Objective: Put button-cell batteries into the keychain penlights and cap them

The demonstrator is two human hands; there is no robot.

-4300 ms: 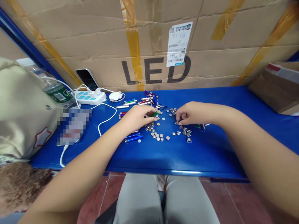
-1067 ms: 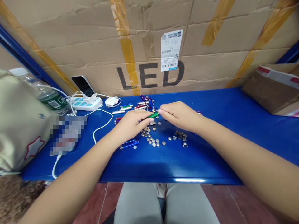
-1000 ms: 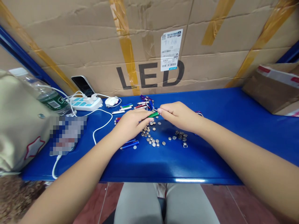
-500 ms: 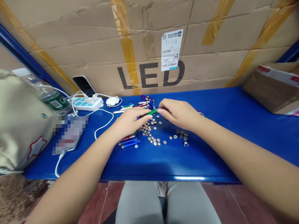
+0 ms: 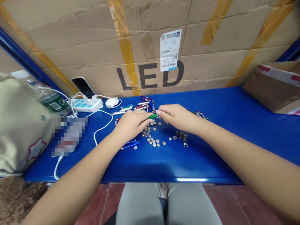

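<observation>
Left hand [image 5: 130, 125] and right hand [image 5: 178, 118] close together above the blue worktop [image 5: 201, 164], both clamped on a green penlight body [image 5: 152, 116]. Loose button cells [image 5: 151, 139] lie just below; more penlight bodies [image 5: 134, 107] lie just behind.

On my feed the green tube [image 5: 152, 116] looks glossy, the button cells [image 5: 152, 140] shiny metal, the far cardboard [image 5: 70, 53] rough and matt.

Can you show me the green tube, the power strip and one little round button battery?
green tube [image 5: 152, 116]: head view, on the middle of the tube.
power strip [image 5: 81, 107]: head view, on its top face, left of the plugs.
button battery [image 5: 154, 145]: head view, on its flat top.
</observation>
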